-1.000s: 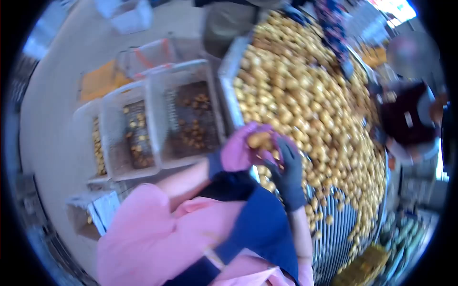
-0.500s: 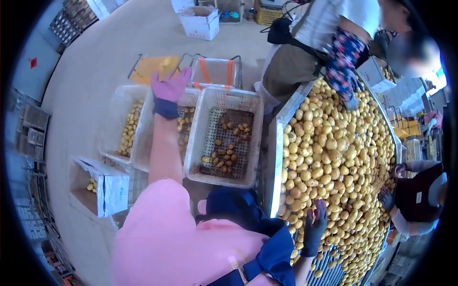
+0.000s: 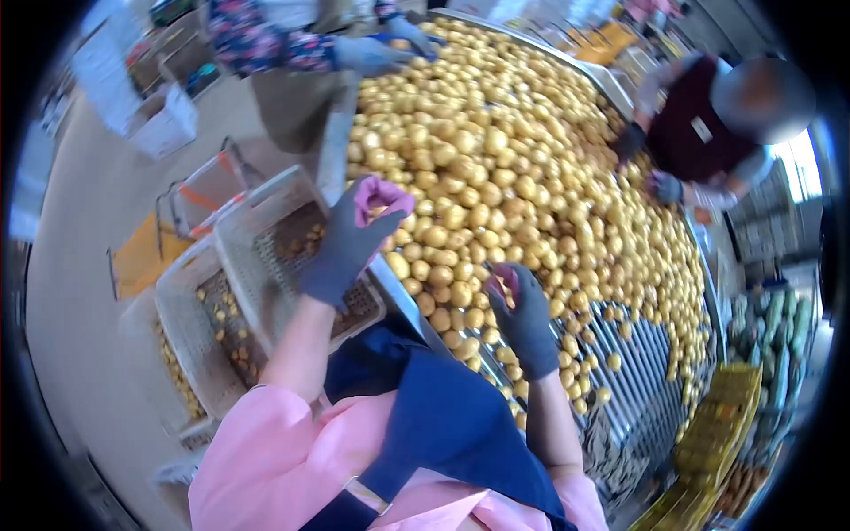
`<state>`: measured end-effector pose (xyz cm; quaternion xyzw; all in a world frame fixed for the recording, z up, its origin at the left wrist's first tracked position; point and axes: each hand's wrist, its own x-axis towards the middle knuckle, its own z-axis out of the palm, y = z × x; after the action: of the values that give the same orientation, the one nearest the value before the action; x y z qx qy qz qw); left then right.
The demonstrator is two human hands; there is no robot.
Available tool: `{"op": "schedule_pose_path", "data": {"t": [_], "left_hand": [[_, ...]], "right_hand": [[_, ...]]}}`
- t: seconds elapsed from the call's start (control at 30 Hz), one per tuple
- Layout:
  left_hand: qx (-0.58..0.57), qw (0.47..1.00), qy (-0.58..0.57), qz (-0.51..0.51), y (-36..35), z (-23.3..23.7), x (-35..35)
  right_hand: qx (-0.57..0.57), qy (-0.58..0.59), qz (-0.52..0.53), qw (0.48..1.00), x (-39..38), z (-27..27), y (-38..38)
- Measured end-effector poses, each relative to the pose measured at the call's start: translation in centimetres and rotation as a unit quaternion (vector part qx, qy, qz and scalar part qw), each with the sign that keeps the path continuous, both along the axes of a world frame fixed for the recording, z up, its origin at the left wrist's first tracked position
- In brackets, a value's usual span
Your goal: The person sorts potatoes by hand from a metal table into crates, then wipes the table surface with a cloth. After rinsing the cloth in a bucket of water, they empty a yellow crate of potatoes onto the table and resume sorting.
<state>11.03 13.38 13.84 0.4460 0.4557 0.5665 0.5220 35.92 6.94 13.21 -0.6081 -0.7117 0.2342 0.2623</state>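
My left hand (image 3: 365,232), in a grey glove with a pink palm side, is over the near left edge of the sorting table. Its fingers are loosely curved, with a gap before the thumb where yellow shows. Low over the near potatoes (image 3: 460,292), my right hand (image 3: 524,323) wears the same kind of glove. Fingers and thumb curl round a potato (image 3: 507,285), only a sliver of which shows. Loose potatoes surround both hands and cover most of the table.
Metal rollers (image 3: 633,372) show at the table's near right. White perforated crates (image 3: 232,243) with some potatoes stand on my left. A person in floral sleeves (image 3: 301,49) works at the far left; another in a dark vest (image 3: 686,115) works opposite. Yellow crates (image 3: 722,416) stand at right.
My view has swung right toward the table. My left hand, spread above the crates before, is now at the potato pile with curved fingers. My right hand's fingers have curled in.
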Motion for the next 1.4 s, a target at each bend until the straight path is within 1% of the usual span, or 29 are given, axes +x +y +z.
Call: {"op": "schedule_pose_path", "data": {"t": [0.03,0.1,0.13,0.17,0.2,0.23,0.27,0.3,0.33,0.43,0.53,0.6,0.7,0.77,0.83,0.87,0.9,0.93,0.97,1.0,1.03,1.07,1.1,1.17,1.23,1.3,1.33,1.37,1.4], "left_hand": [[0.059,0.99,0.125,-0.01,-0.1,-0.3,0.8],[0.056,0.993,0.095,-0.041,-0.3,-2.0,1.3],[0.061,0.991,0.108,-0.047,-0.9,-2.7,1.6],[0.042,0.99,0.123,-0.047,-1.2,-3.3,2.0],[0.036,0.995,0.075,-0.052,-1.8,-4.4,2.4],[0.026,0.979,0.18,-0.096,-1.2,-6.3,1.0],[0.013,0.977,0.168,-0.128,0.6,-11.5,-1.4],[0.021,0.973,0.165,-0.163,1.5,-13.3,-2.2],[0.028,0.966,0.162,-0.197,2.3,-15.0,-3.1],[0.06,0.916,0.302,-0.257,5.2,-15.7,-4.3],[0.077,0.873,0.408,-0.256,7.0,-16.2,-4.3],[0.085,0.85,0.451,-0.258,7.4,-16.3,-4.5],[0.103,0.817,0.49,-0.286,6.0,-17.3,-2.1],[0.141,0.793,0.515,-0.292,6.0,-17.1,-0.7],[0.204,0.763,0.543,-0.284,3.5,-16.3,1.3],[0.241,0.743,0.572,-0.249,2.3,-15.2,1.2],[0.315,0.718,0.601,-0.156,-0.4,-13.0,3.3],[0.272,0.703,0.637,-0.159,-3.1,-11.0,5.9],[0.225,0.69,0.668,-0.163,-3.9,-9.7,7.1],[0.187,0.702,0.664,-0.179,-4.5,-9.8,7.6],[0.147,0.712,0.659,-0.194,-5.1,-9.8,7.8],[0.152,0.697,0.675,-0.189,-5.5,-10.8,7.6],[0.16,0.677,0.694,-0.187,-5.6,-12.0,7.2],[0.138,0.644,0.727,-0.193,-4.7,-12.9,7.0],[0.154,0.662,0.718,-0.149,-1.7,-13.0,7.1],[0.151,0.66,0.732,-0.074,2.0,-15.6,6.8],[0.205,0.652,0.728,-0.054,4.5,-15.8,6.5],[0.259,0.64,0.722,-0.033,6.6,-15.9,6.1],[0.258,0.637,0.726,-0.032,8.0,-15.7,6.0]], "right_hand": [[0.008,-0.026,-0.014,1.0,0.8,-0.3,0.0],[0.016,-0.022,-0.016,0.999,2.2,-0.1,0.1],[0.101,-0.03,0.008,0.994,3.2,-0.7,0.6],[-0.025,-0.081,-0.003,0.996,4.0,0.0,1.9],[0.035,-0.07,0.037,0.996,5.8,-0.4,3.5],[0.013,-0.087,0.038,0.995,6.7,1.5,5.5],[0.062,-0.135,0.046,0.988,8.3,1.6,8.7],[-0.069,-0.19,0.075,0.976,9.9,3.2,13.3],[-0.068,-0.106,-0.043,0.991,10.9,6.6,15.0],[-0.001,-0.248,-0.045,0.968,13.8,12.7,22.4],[0.054,-0.312,-0.026,0.948,15.2,16.3,26.0],[0.065,-0.335,-0.024,0.94,16.3,17.1,26.4],[0.065,-0.345,-0.023,0.936,17.3,15.1,26.4],[0.07,-0.343,-0.033,0.936,17.9,15.0,24.7],[0.072,-0.321,-0.043,0.943,18.5,10.7,22.1],[0.079,-0.303,-0.043,0.949,18.1,9.2,20.9],[0.071,-0.278,-0.045,0.957,19.0,6.7,18.6],[0.084,-0.246,-0.053,0.964,20.2,3.7,14.8],[0.024,-0.164,-0.102,0.981,18.7,2.9,9.3],[0.052,-0.163,-0.097,0.98,18.1,-0.3,6.4],[-0.024,-0.073,-0.111,0.991,17.5,-2.4,3.5],[0.028,-0.06,-0.12,0.991,17.3,-5.9,0.5],[-0.068,-0.056,-0.156,0.984,16.0,-5.0,-2.0],[-0.003,0.009,-0.199,0.98,14.7,-6.9,-6.2],[-0.008,0.002,-0.238,0.971,13.3,-6.7,-9.1],[0.013,-0.054,-0.211,0.976,12.2,-6.8,-11.4],[-0.013,-0.083,-0.16,0.983,11.3,-4.7,-11.9],[-0.008,-0.04,-0.096,0.995,10.7,-4.8,-12.8],[-0.095,-0.034,-0.043,0.994,9.8,-4.8,-13.6]]}}
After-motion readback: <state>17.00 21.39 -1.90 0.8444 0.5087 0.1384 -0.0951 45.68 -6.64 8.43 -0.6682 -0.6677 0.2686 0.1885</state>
